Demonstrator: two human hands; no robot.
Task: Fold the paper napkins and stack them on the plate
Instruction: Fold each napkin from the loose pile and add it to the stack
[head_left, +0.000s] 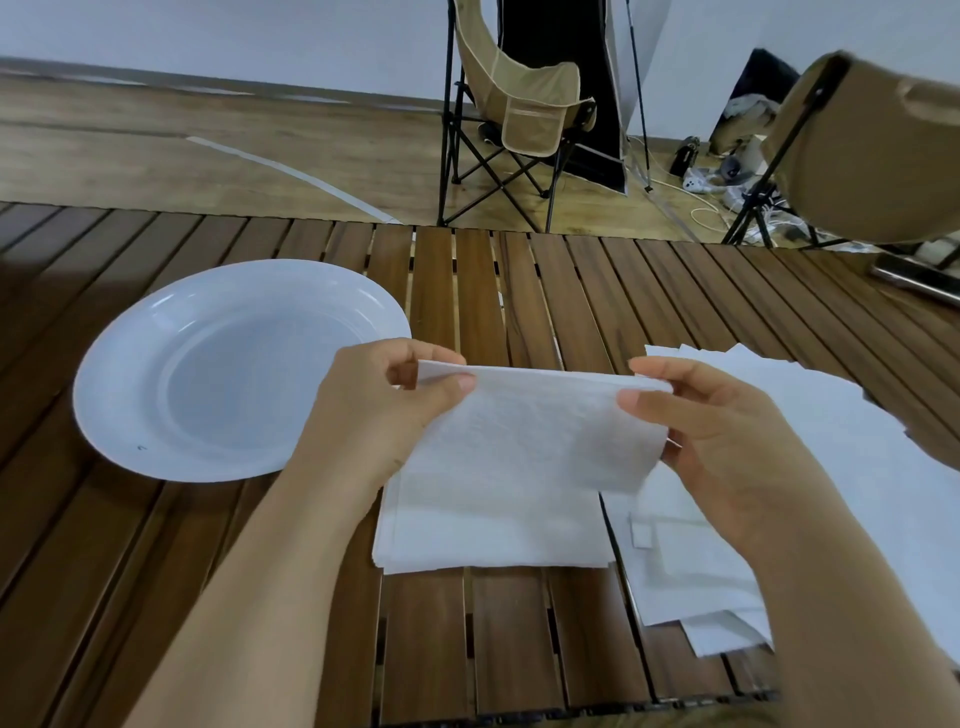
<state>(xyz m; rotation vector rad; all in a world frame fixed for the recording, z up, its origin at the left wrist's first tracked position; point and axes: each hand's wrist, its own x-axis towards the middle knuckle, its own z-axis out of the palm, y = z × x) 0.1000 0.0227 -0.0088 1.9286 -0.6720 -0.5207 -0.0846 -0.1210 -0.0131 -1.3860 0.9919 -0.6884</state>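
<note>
The left hand (379, 410) is pinching the far left corner of a white paper napkin (524, 457) between thumb and fingers, and the right hand (711, 436) is pinching the far right corner the same way. Between them they are holding the far edge lifted off the slatted wooden table (519, 291), while the near part of the napkin is lying flat on the boards.

In the head view, this looks like a fold in progress: the raised edge is probably being brought toward the near edge. The next move seems to call for lining the two edges up squarely, then pressing a crease. The white plate (130, 364) is sitting to the left, just beside the left hand, and is holding no napkins, so stacking has not begun. A loose pile of napkins (852, 467) is waiting on the right, partly under the right arm.

How many layers the held napkin has is hard to tell. The pile is running out of the frame's right side, so its count is unclear. A dark flat object (914, 275) at the far right is cut off.
</note>
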